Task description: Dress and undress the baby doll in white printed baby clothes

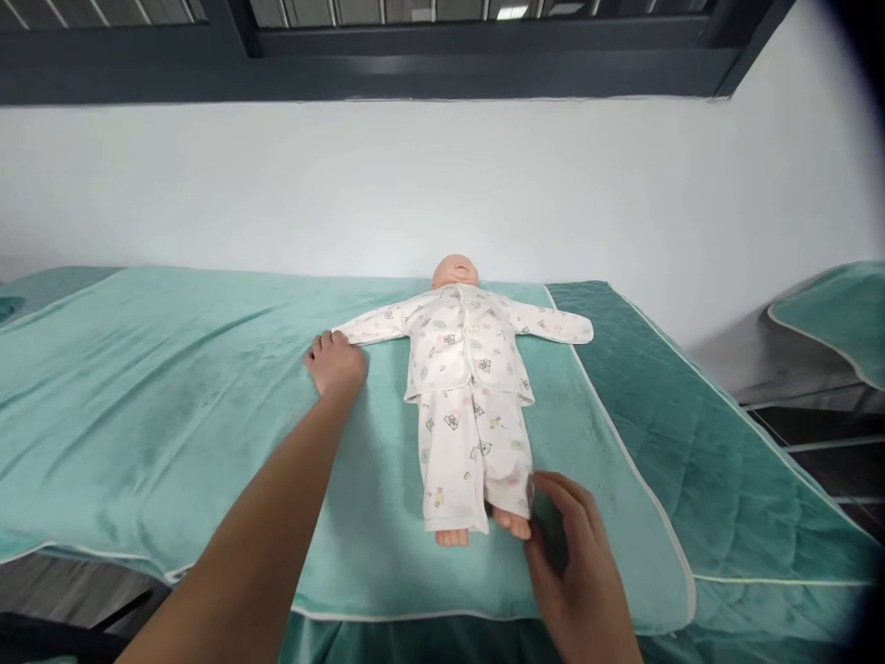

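Observation:
A baby doll (456, 269) lies on its back, dressed in a white printed jacket (442, 346) and matching trousers (453, 443), its arms stretched out sideways. My left hand (336, 362) rests on the sheet at the end of the left-hand sleeve (377, 325), fingers curled at the cuff; the thumb is hidden. Beside the right-hand trouser leg is my right hand (577, 553). Its forefinger touches the cloth near the hem and its thumb is by the foot (512, 523), with a gap between them. The other sleeve (557, 325) lies free, its end covering the doll's hand.
A pale green sheet (172, 406) covers most of the bed, over a darker quilted cover (664, 415) on the right. Behind are a white wall (311, 184) and a dark window frame (415, 74). Another green cover (843, 314) hangs at far right.

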